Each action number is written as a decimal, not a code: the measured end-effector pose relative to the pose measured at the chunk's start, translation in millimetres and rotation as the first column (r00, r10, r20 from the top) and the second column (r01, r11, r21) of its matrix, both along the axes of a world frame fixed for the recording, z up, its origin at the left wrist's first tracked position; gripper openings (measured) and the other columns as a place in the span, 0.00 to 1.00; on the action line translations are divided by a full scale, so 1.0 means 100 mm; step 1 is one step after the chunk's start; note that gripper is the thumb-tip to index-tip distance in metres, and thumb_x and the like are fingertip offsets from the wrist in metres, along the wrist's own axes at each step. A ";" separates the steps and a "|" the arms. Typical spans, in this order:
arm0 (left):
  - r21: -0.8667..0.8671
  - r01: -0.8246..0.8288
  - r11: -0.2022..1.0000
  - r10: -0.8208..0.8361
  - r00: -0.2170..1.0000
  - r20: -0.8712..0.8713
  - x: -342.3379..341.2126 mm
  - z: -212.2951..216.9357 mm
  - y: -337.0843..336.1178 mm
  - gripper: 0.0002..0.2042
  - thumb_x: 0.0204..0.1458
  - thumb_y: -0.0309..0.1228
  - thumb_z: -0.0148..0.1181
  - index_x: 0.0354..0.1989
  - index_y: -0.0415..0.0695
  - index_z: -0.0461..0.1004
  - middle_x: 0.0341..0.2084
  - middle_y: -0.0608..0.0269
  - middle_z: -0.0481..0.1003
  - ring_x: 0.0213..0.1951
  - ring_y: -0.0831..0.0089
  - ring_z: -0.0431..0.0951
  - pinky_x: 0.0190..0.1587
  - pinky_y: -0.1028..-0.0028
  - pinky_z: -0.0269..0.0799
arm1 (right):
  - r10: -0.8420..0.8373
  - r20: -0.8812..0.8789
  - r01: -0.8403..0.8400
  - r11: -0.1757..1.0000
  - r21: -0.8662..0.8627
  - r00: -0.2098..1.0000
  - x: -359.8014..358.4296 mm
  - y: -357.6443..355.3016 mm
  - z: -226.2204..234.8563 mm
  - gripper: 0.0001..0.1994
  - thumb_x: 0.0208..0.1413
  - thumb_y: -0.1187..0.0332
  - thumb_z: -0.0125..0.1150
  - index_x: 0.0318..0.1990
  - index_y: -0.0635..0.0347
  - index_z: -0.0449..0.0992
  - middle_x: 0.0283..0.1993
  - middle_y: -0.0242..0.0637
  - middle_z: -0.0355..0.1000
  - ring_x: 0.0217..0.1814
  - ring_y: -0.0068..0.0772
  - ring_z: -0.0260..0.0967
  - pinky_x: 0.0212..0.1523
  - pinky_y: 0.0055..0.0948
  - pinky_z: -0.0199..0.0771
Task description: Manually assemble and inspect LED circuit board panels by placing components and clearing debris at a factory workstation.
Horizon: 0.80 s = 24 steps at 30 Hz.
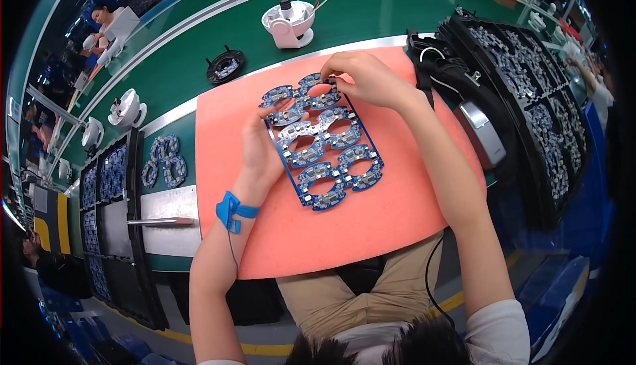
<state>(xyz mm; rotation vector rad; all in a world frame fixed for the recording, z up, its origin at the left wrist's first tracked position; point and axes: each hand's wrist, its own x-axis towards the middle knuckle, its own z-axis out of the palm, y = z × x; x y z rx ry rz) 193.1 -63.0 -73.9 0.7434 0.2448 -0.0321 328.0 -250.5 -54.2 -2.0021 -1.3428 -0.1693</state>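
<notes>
A blue panel of ring-shaped circuit boards [324, 146] lies tilted over a salmon-pink mat [371, 226]. My left hand [260, 148] holds the panel from its left side, thumb on the upper boards. A blue strap with a thin cord wraps that wrist. My right hand [368, 77] pinches the panel's far top edge with its fingertips.
Black trays of small boards [536, 93] stand at the right, more black trays [109, 193] at the left. Loose blue ring boards [164, 159] and a metal plate with a tool [162, 220] lie left of the mat. A white-pink cup stand [289, 22] and a black round holder [225, 67] sit beyond.
</notes>
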 end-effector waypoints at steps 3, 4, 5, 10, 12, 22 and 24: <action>0.023 0.023 0.999 -0.024 1.000 0.014 -0.01 0.01 -0.01 0.21 0.52 0.30 0.41 0.54 0.34 0.61 0.44 0.41 0.72 0.45 0.55 0.76 0.47 0.59 0.77 | -0.085 0.066 0.087 0.996 -0.021 0.994 0.02 0.01 -0.03 0.06 0.47 0.76 0.58 0.34 0.66 0.75 0.36 0.41 0.74 0.36 0.38 0.72 0.38 0.31 0.73; 0.023 0.051 0.998 -0.052 0.998 0.044 -0.02 0.01 0.00 0.22 0.50 0.27 0.40 0.55 0.34 0.60 0.45 0.40 0.72 0.46 0.53 0.75 0.48 0.57 0.76 | -0.093 0.074 0.096 0.995 -0.028 0.993 0.02 0.01 -0.04 0.06 0.48 0.76 0.58 0.34 0.66 0.75 0.35 0.40 0.74 0.36 0.38 0.72 0.38 0.31 0.72; -0.011 0.108 0.994 -0.107 0.993 0.046 0.01 -0.06 0.07 0.24 0.48 0.25 0.39 0.57 0.35 0.58 0.48 0.40 0.70 0.50 0.51 0.73 0.50 0.52 0.74 | -0.102 0.083 0.105 0.994 -0.035 0.991 0.02 0.02 -0.04 0.05 0.48 0.76 0.58 0.34 0.66 0.75 0.34 0.40 0.74 0.36 0.38 0.72 0.37 0.31 0.72; -0.033 0.082 0.996 -0.079 0.993 0.091 0.00 -0.05 0.01 0.25 0.49 0.25 0.38 0.60 0.42 0.58 0.50 0.43 0.69 0.52 0.52 0.71 0.53 0.51 0.71 | -0.103 0.154 0.108 0.994 -0.027 0.983 0.02 0.01 -0.05 0.05 0.48 0.76 0.59 0.33 0.66 0.75 0.33 0.40 0.74 0.35 0.38 0.72 0.36 0.31 0.72; -0.041 0.036 0.999 -0.032 0.995 0.092 -0.01 0.02 -0.03 0.25 0.52 0.27 0.38 0.61 0.44 0.58 0.51 0.45 0.69 0.53 0.54 0.71 0.53 0.51 0.70 | -0.114 0.159 0.122 0.992 -0.038 0.981 0.02 0.01 -0.03 0.05 0.47 0.76 0.59 0.33 0.66 0.75 0.32 0.40 0.74 0.35 0.38 0.72 0.36 0.31 0.72; -0.083 0.079 0.993 -0.073 0.995 0.068 0.01 -0.10 0.03 0.24 0.56 0.36 0.38 0.63 0.45 0.57 0.50 0.45 0.69 0.52 0.56 0.72 0.52 0.57 0.71 | -0.037 0.040 0.041 0.994 -0.105 0.999 0.03 -0.03 -0.03 0.06 0.44 0.75 0.59 0.31 0.67 0.73 0.32 0.43 0.73 0.35 0.39 0.73 0.36 0.33 0.72; -0.090 0.075 0.993 -0.070 0.996 0.060 0.00 -0.08 0.03 0.24 0.56 0.36 0.39 0.63 0.46 0.57 0.50 0.45 0.69 0.52 0.56 0.72 0.52 0.58 0.71 | -0.025 0.104 0.034 0.996 -0.085 0.994 0.02 -0.02 -0.04 0.06 0.43 0.73 0.59 0.29 0.66 0.74 0.31 0.43 0.73 0.34 0.40 0.72 0.35 0.34 0.72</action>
